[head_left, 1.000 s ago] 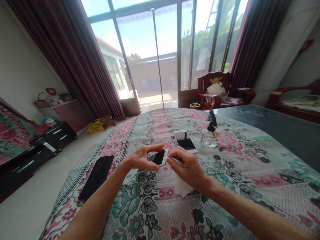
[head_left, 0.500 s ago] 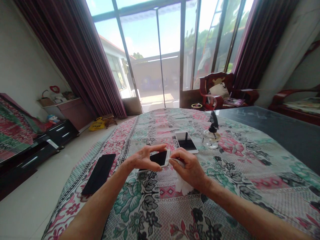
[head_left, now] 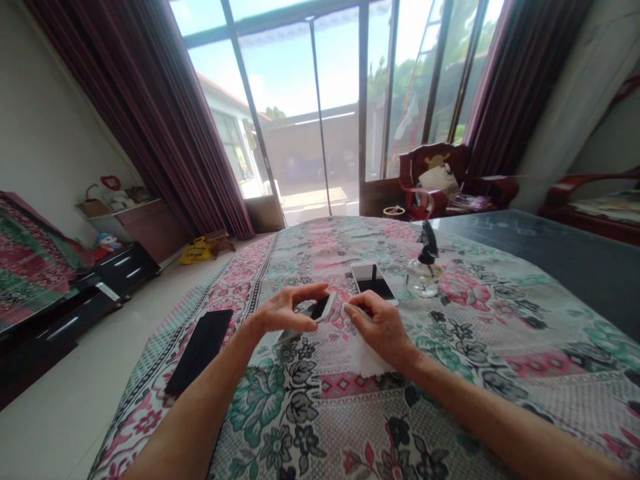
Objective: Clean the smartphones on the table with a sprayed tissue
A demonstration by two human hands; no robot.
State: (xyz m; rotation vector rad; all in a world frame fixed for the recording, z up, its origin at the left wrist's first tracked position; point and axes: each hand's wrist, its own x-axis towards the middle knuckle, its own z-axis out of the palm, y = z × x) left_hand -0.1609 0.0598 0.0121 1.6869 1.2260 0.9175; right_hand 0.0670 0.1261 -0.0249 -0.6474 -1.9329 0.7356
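Note:
My left hand (head_left: 290,309) grips a white smartphone (head_left: 323,307) by its edges, thumb on the near side and fingers on the far side. The phone is tilted, and its dark screen partly shows. Just to its right, my right hand (head_left: 377,328) is closed on a white cloth (head_left: 369,360) that hangs down toward the table. A small gap separates the right fingertips from the phone's end. Behind the right hand lies another white smartphone (head_left: 374,281), dark screen up. A black phone or tablet (head_left: 200,350) lies left of my left forearm.
A clear spray bottle (head_left: 425,270) with a black nozzle stands right of the flat white phone. The round table wears a patterned tablecloth (head_left: 450,407). Beyond it are a wooden armchair (head_left: 435,180), a dark low surface (head_left: 550,247) and glass doors (head_left: 320,133).
The held phone has tilted more steeply, so less of its screen shows. My right hand has drawn slightly away to the right from the phone's end, cloth still in it.

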